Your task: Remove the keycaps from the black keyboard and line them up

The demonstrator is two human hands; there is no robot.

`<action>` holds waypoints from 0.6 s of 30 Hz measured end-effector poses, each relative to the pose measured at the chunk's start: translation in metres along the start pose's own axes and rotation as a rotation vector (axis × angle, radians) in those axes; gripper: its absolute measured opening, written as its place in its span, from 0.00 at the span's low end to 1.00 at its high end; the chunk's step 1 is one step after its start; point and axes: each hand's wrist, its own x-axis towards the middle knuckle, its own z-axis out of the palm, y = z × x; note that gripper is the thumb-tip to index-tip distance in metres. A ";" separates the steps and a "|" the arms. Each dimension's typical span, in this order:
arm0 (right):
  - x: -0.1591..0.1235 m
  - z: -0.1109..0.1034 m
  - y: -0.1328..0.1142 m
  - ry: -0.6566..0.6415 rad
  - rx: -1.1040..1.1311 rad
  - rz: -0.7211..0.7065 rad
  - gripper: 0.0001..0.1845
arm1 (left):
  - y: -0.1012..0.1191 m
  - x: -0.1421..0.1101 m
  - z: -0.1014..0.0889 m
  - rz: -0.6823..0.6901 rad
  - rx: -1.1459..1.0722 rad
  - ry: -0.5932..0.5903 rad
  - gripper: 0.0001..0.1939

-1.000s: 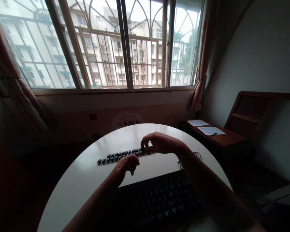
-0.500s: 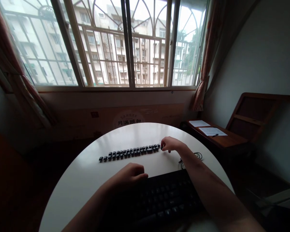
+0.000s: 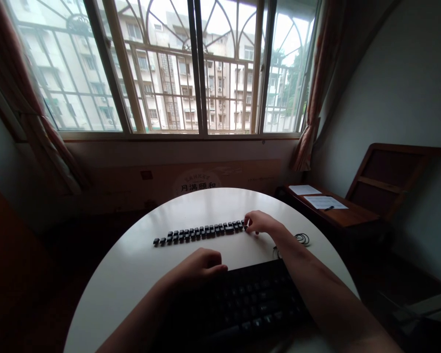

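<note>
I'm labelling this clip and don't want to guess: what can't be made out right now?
All in the head view:
- Legends on the loose keycaps: too small.
- Whether the right hand grips a keycap: its own fingers hide it.
- The keyboard's left end: behind the left hand, in shadow.
- Writing on the paper sheets: too small.

This looks like a room in a home, probably in a block of flats: pinkish curtains hang gathered at both sides of a wide window, with an ornamental metal grille outside it. Beyond stand pale buildings several storeys high, with rows of windows like those of flats. Inside, the plain wall, round white table and dark wooden seat bearing papers look domestic.
</note>
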 end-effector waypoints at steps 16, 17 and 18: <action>0.004 0.006 -0.003 0.090 -0.057 0.038 0.13 | 0.007 -0.001 -0.002 -0.013 -0.038 -0.023 0.20; 0.004 0.006 -0.003 0.093 -0.061 0.038 0.13 | 0.007 -0.001 -0.002 -0.016 -0.041 -0.022 0.20; 0.004 0.006 -0.003 0.096 -0.066 0.036 0.13 | 0.008 -0.001 -0.002 -0.018 -0.042 -0.022 0.20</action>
